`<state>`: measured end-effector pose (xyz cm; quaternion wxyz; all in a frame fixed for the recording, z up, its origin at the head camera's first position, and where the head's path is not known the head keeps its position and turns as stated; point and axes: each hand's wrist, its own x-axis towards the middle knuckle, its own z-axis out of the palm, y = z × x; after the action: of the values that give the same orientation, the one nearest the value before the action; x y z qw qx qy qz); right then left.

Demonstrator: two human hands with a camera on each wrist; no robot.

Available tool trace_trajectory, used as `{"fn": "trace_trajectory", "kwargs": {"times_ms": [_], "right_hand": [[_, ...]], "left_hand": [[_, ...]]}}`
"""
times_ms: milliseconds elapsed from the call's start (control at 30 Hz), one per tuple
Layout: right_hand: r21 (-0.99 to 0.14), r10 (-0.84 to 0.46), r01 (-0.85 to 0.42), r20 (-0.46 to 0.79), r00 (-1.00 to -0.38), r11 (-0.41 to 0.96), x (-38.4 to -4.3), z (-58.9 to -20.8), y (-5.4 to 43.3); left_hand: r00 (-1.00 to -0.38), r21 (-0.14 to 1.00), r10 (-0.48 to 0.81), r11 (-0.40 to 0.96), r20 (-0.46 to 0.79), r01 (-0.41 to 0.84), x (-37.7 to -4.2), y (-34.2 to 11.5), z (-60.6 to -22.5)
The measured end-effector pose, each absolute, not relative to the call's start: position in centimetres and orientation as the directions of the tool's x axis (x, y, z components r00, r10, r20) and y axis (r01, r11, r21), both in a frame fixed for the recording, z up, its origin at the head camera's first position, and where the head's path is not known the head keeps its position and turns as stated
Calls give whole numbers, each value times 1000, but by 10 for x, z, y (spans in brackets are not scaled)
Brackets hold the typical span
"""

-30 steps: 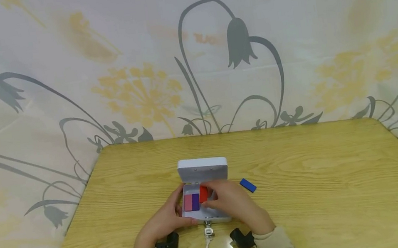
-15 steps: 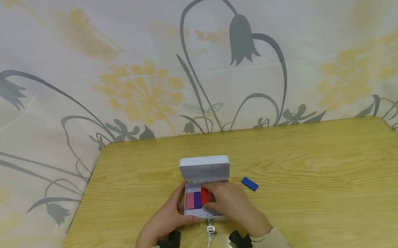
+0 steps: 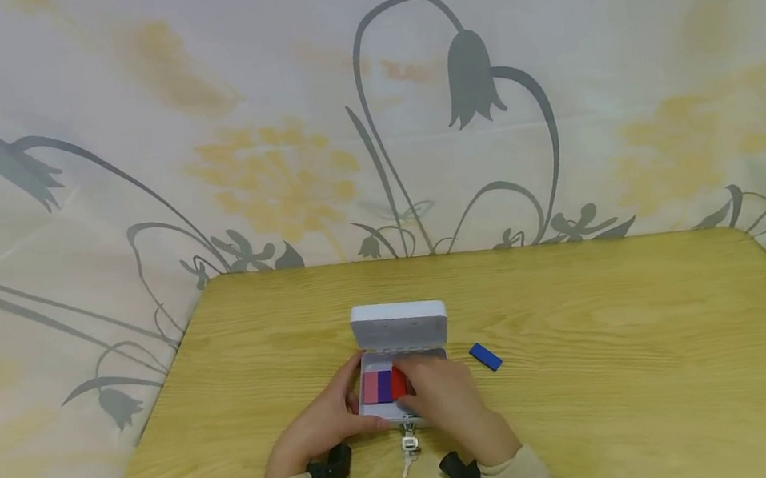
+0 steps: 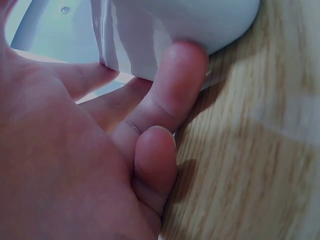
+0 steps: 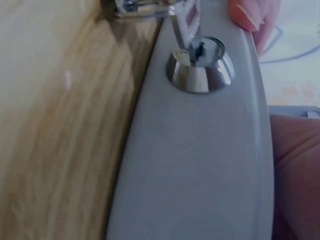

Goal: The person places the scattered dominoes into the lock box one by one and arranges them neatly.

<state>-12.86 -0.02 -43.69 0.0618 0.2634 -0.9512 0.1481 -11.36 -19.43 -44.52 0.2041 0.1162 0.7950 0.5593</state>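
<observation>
A small white metal cash box [image 3: 382, 411] stands with its lid [image 3: 400, 332] raised. My left hand [image 3: 316, 427] grips its left side, the thumb along the front edge; in the left wrist view, fingers lie against the white outer wall [image 4: 145, 35]. Inside, a pink block [image 3: 370, 388] and a purple block [image 3: 385, 386] lie side by side. Against the purple one, my right hand [image 3: 447, 396] pinches a red block [image 3: 398, 382] between thumb and fingers. That hand covers the box's right part.
A blue block [image 3: 486, 356] lies on the wooden table [image 3: 625, 368] right of the box. Keys [image 3: 408, 450] hang from the front lock [image 5: 200, 70], one of them inserted. Each wrist wears a black camera [image 3: 461, 473]. A flower-patterned cloth [image 3: 258, 61] hangs behind the table.
The red block, first tilted and apart from the purple one, has moved left and down beside it in my right hand. My left hand keeps its grip on the box.
</observation>
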Motion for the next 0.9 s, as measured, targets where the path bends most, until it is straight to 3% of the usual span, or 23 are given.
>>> {"fn": "trace_trajectory", "kwargs": {"times_ms": [467, 900], "right_hand": [[-185, -459, -505, 240, -855, 843, -127, -443, -3], [-158, -488, -513, 174, -856, 844, -125, -439, 0]], "left_hand": [[-891, 934, 407, 355, -202, -50, -116, -193, -448], [-883, 931, 416, 360, -216, -58, -116, -193, -449]]}}
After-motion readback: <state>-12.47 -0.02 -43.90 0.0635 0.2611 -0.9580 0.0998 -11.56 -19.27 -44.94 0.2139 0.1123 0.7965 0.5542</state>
